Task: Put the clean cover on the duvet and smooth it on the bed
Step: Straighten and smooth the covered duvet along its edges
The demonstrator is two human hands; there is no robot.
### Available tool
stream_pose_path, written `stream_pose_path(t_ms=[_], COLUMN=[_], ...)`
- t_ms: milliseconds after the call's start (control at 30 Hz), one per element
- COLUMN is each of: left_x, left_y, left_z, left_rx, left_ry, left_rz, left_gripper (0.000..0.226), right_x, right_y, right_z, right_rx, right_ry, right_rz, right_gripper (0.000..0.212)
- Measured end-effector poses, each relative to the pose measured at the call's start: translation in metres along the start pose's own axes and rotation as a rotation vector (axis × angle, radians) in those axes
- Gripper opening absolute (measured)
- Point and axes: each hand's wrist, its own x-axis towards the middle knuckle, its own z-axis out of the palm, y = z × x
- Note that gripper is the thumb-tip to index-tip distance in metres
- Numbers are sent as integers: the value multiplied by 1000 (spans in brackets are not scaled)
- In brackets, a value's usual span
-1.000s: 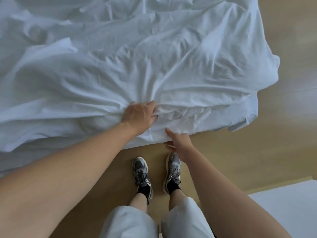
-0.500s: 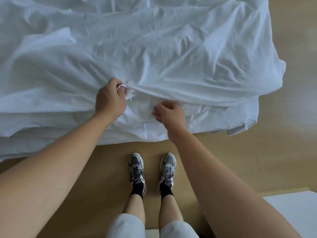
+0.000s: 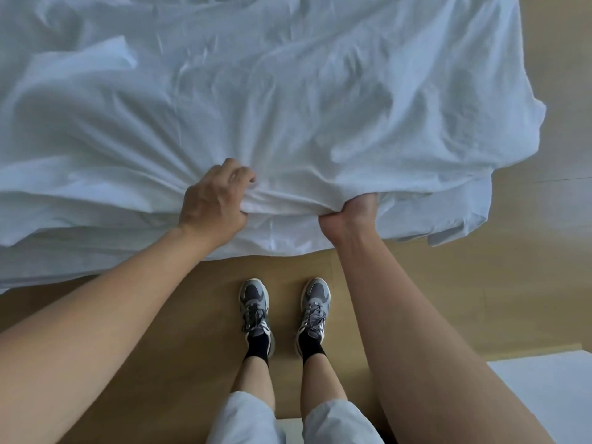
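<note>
A crumpled white duvet cover lies over the bed and fills the upper part of the head view, its near edge hanging toward the floor. My left hand grips a bunched fold of the cover's near edge, knuckles up. My right hand is tucked under the top layer of the same edge, only its heel and wrist showing, fingers hidden in the cloth and holding it. A lower white layer of bedding shows beneath the edge between my hands. Whether it is the duvet cannot be told.
I stand on a wooden floor close to the bed's side, my two grey trainers just below the hanging edge. The bed's corner is to my right. A white flat object lies on the floor at lower right.
My left hand has come down and right along the cover's edge and bunched it. My right hand has slid right and gone under the top layer, which now covers its fingers.
</note>
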Motion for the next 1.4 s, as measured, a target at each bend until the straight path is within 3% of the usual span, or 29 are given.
stream_pose_path(t_ms=[100,167,267,367,467,667,800,900,967,1033,1133,1167,1300,1400], left_x=[-4,-5,-6,-6,-3,8,6,-6,-17,-28,-44,-48,-67,-79], left_y=[14,25,37,36,33,10,-2,5,5,-2,-12,-17,-48,-85], left_z=[6,7,15,25,33,32,23,23,23,19,7,3,-9,-12], left_rx=[92,176,309,251,254,366,339,146,-8,-57,-26,8,-32,-297], left_ry=[-89,-228,-465,-566,-498,-241,-241,-324,-365,-337,-272,-268,-238,-457], left_rz=[59,80,115,87,-39,-153,-174,-232,-301,-314,-352,-386,-506,-725], left_gripper=[45,40,37,36,39,52,54,43,34,32,37,37,34,23], right_x=[1,4,11,16,28,45,43,32,17,2,-17,-18,-14,-3], right_y=[12,19,14,-11,-38,-56,-51,-26,0,30,72,86,140,163], right_z=[-24,-41,-57,-59,-58,-60,-57,-59,-60,-56,-38,-29,3,22], right_rx=[-153,-281,-444,-244,-115,-409,-594,-895,-1396,-1841,-2006,-2063,-2271,-2417], right_ry=[298,374,354,215,149,75,203,283,194,-33,-445,-533,-646,-651], right_rz=[-31,-18,-77,-132,-155,-68,-87,-89,-224,-525,-1164,-1289,-1365,-1365], right_gripper=[34,39,38,46,56,33,13,8,13,22,17,23,56,63])
